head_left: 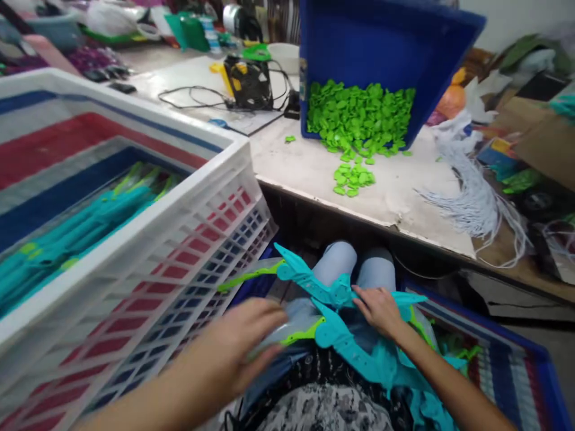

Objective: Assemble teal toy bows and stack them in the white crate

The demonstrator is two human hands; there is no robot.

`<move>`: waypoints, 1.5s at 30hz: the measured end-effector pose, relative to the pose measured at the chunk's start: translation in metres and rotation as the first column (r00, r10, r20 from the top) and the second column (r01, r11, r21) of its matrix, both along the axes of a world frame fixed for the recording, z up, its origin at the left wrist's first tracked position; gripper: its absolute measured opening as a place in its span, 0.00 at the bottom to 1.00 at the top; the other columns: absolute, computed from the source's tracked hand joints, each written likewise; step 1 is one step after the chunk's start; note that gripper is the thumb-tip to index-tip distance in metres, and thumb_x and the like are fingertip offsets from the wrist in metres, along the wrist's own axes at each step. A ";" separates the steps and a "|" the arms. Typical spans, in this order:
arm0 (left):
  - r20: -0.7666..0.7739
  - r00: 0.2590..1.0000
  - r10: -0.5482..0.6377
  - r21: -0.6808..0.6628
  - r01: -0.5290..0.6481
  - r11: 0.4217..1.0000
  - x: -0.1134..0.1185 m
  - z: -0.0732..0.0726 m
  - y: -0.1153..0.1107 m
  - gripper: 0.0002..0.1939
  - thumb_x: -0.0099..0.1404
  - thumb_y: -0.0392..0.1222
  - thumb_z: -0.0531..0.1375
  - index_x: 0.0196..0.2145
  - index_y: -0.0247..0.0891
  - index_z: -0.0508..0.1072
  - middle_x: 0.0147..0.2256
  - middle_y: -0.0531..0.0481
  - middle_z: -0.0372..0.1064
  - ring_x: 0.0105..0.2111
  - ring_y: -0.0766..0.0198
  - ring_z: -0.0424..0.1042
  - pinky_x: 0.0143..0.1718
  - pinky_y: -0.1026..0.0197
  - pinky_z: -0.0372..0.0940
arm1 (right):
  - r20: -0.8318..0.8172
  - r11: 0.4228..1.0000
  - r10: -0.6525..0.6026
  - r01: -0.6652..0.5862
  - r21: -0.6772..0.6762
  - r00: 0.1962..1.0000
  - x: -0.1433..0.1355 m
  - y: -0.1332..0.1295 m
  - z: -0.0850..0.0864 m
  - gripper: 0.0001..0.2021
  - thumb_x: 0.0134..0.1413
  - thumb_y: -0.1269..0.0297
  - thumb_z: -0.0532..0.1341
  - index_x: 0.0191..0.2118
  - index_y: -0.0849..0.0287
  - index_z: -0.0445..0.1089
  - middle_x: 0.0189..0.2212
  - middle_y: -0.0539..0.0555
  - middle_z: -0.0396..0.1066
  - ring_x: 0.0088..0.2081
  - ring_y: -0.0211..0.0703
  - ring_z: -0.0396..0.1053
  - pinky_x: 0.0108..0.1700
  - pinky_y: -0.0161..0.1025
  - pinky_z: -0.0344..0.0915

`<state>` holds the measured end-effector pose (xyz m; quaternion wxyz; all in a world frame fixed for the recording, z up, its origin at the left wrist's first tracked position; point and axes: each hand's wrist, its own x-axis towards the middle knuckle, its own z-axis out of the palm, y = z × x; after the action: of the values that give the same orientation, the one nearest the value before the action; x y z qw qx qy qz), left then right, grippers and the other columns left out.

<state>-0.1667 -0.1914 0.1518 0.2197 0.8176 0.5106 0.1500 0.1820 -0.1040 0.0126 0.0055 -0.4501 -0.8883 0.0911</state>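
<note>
Right grip (381, 308): closed, fingers and thumb on the upper turquoise plastic frame (314, 287). Left grip (242, 335): motion-blurred, beside a lime-green strut (305, 333); I cannot tell whether it pinches anything. Lower turquoise frame (348, 350): between my grips, nearer me, over the lap. Step, as I judge it: handling these hinged frames; the next move calls for a steady right hold and a settled left pinch. White crate (233, 152): left of the left grip, lined in stripes, its wall limiting leftward travel. Blue-rimmed crate (551, 383): right of the right grip. Counter (287, 161): beyond both, bearing a tipped blue bin (381, 42), small lime-green pieces (359, 114), pale cords (471, 203) and a black fan (249, 84).
</note>
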 end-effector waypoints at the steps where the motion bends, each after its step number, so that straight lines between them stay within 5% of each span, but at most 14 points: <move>1: -0.025 0.993 -0.117 -0.026 0.116 0.993 0.033 -0.015 0.007 0.16 0.65 0.42 0.58 0.50 0.43 0.69 0.48 0.45 0.69 0.46 0.56 0.69 0.48 0.55 0.67 | -0.004 0.998 -0.003 0.003 0.068 1.000 0.000 0.012 -0.001 0.19 0.67 0.56 0.47 0.54 0.55 0.68 0.33 0.57 0.76 0.35 0.44 0.71 0.40 0.41 0.54; 5: -0.163 0.882 -0.443 -0.119 0.428 0.896 0.128 -0.075 0.035 0.29 0.59 0.50 0.64 0.56 0.39 0.64 0.54 0.38 0.63 0.56 0.45 0.61 0.56 0.44 0.59 | 0.013 0.986 0.000 -0.002 0.167 1.000 0.014 0.061 -0.001 0.16 0.66 0.58 0.51 0.49 0.55 0.73 0.29 0.56 0.76 0.33 0.43 0.68 0.40 0.42 0.51; 8: -0.243 0.774 -0.584 -0.237 0.537 0.810 0.155 -0.105 0.051 0.36 0.58 0.59 0.62 0.57 0.35 0.63 0.51 0.34 0.65 0.53 0.45 0.63 0.55 0.43 0.58 | 0.010 0.989 0.053 -0.054 0.138 0.999 0.023 0.087 0.008 0.13 0.64 0.59 0.55 0.42 0.54 0.76 0.30 0.55 0.75 0.37 0.46 0.66 0.41 0.42 0.52; 12: -0.259 0.813 -0.522 -0.279 0.454 0.846 0.138 -0.125 0.063 0.37 0.54 0.65 0.62 0.54 0.38 0.66 0.47 0.38 0.67 0.47 0.45 0.65 0.49 0.44 0.61 | -0.176 0.959 0.006 0.045 0.281 0.984 0.005 0.125 0.041 0.15 0.65 0.63 0.51 0.39 0.59 0.75 0.34 0.57 0.72 0.38 0.45 0.64 0.41 0.41 0.57; 16: -0.320 0.876 -0.359 -0.249 0.288 0.925 0.097 -0.130 0.072 0.36 0.54 0.57 0.67 0.57 0.43 0.63 0.49 0.40 0.64 0.49 0.46 0.63 0.49 0.45 0.60 | -0.207 0.926 -0.078 0.147 0.346 0.975 -0.044 0.192 0.074 0.12 0.62 0.66 0.55 0.46 0.61 0.73 0.44 0.61 0.69 0.45 0.50 0.61 0.46 0.42 0.59; 21: -0.219 0.870 -0.441 -0.315 0.365 0.876 0.086 -0.123 0.076 0.24 0.63 0.49 0.61 0.55 0.46 0.64 0.49 0.43 0.62 0.49 0.49 0.62 0.50 0.48 0.60 | -0.061 0.954 -0.156 0.167 0.250 0.986 -0.085 0.247 0.078 0.13 0.60 0.62 0.57 0.45 0.62 0.73 0.45 0.63 0.69 0.47 0.54 0.62 0.46 0.44 0.58; 24: -0.125 0.855 -0.504 -0.352 0.437 0.828 0.094 -0.119 0.077 0.16 0.65 0.44 0.58 0.50 0.47 0.68 0.46 0.45 0.64 0.47 0.53 0.64 0.48 0.51 0.61 | -0.114 0.947 -0.193 0.215 0.240 0.975 -0.077 0.243 0.075 0.13 0.63 0.65 0.54 0.43 0.63 0.73 0.41 0.62 0.72 0.45 0.50 0.64 0.46 0.41 0.58; 29: 0.045 0.847 -0.530 -0.383 0.504 0.774 0.095 -0.116 0.088 0.13 0.62 0.43 0.61 0.45 0.44 0.72 0.44 0.47 0.66 0.44 0.57 0.67 0.47 0.57 0.65 | -0.236 0.908 -0.386 0.413 0.075 0.892 -0.023 0.223 0.070 0.14 0.63 0.63 0.53 0.38 0.58 0.76 0.36 0.55 0.74 0.39 0.44 0.68 0.39 0.37 0.59; 33: 0.004 0.947 -0.320 -0.126 0.318 0.940 0.112 -0.114 0.114 0.17 0.66 0.38 0.55 0.52 0.38 0.68 0.50 0.40 0.66 0.50 0.52 0.65 0.52 0.52 0.63 | -0.297 0.854 -0.431 0.491 0.172 0.852 0.008 0.217 0.061 0.15 0.61 0.59 0.55 0.39 0.60 0.77 0.36 0.59 0.71 0.41 0.48 0.67 0.42 0.40 0.61; 37: -0.212 0.954 -0.212 0.089 0.234 0.968 0.145 -0.127 0.140 0.27 0.62 0.35 0.57 0.59 0.32 0.62 0.59 0.31 0.57 0.60 0.40 0.55 0.58 0.39 0.52 | -0.334 0.898 -0.271 0.361 0.249 0.903 0.009 0.208 0.058 0.15 0.60 0.59 0.57 0.46 0.62 0.73 0.40 0.59 0.71 0.43 0.49 0.65 0.48 0.44 0.59; 41: -0.318 0.921 -0.224 0.044 0.251 0.967 0.164 -0.141 0.153 0.27 0.63 0.30 0.52 0.60 0.29 0.59 0.59 0.29 0.58 0.55 0.44 0.63 0.56 0.42 0.56 | -0.195 0.928 -0.205 0.253 0.272 0.959 0.000 0.199 0.062 0.10 0.58 0.63 0.59 0.39 0.61 0.75 0.42 0.59 0.72 0.43 0.52 0.62 0.46 0.46 0.57; 45: -0.206 0.917 -0.342 -0.019 0.346 0.938 0.165 -0.130 0.167 0.24 0.62 0.36 0.56 0.56 0.29 0.64 0.56 0.30 0.62 0.51 0.45 0.66 0.52 0.47 0.61 | -0.163 0.929 -0.218 0.256 0.266 0.962 0.001 0.195 0.067 0.09 0.58 0.66 0.59 0.39 0.62 0.75 0.43 0.60 0.73 0.45 0.53 0.61 0.45 0.48 0.57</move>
<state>-0.0020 -0.0248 0.0222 0.1810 0.9076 0.3776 0.0279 0.1827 0.0906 0.0791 0.1393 -0.5418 -0.8288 -0.0097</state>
